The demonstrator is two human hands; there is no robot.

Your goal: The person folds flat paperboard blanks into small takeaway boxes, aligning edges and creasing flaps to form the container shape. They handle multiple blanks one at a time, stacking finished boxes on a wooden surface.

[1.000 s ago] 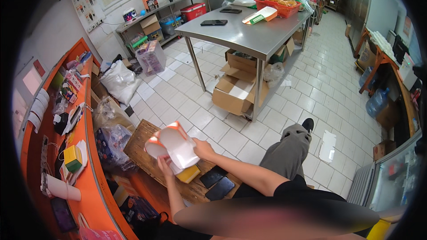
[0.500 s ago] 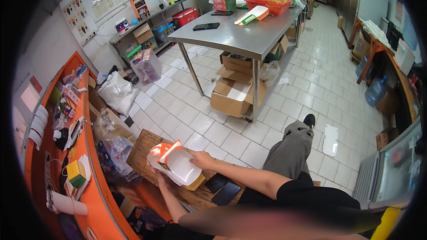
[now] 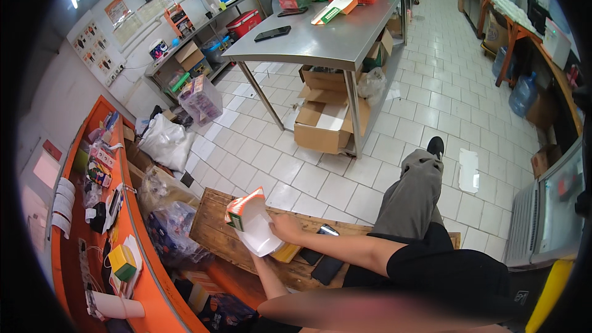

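Note:
A paper food box (image 3: 256,225), white inside with orange and green print outside, is held tilted above a wooden bench (image 3: 216,225). Its white inner side faces up toward me. My right hand (image 3: 285,228) grips the box's right edge, fingers closed on it. From below, my left hand (image 3: 261,261) reaches up behind the box and supports it; the box hides its fingers. A yellow flat piece or stack (image 3: 287,252) lies on the bench just under my right wrist. Two dark phones (image 3: 326,269) (image 3: 327,230) rest to the right, partly behind my right forearm.
An orange counter (image 3: 139,228) with a yellow-green box (image 3: 122,261) and a white cup (image 3: 117,304) runs along the left. Plastic-wrapped goods (image 3: 176,225) crowd between counter and bench. A steel table (image 3: 320,40) with an opened food box (image 3: 335,9) stands ahead. My outstretched leg (image 3: 413,191) is at right.
The box has turned and opened wider, its orange and green panel now standing upright at the far left. My left hand has slipped lower behind it. The whole view has shifted slightly.

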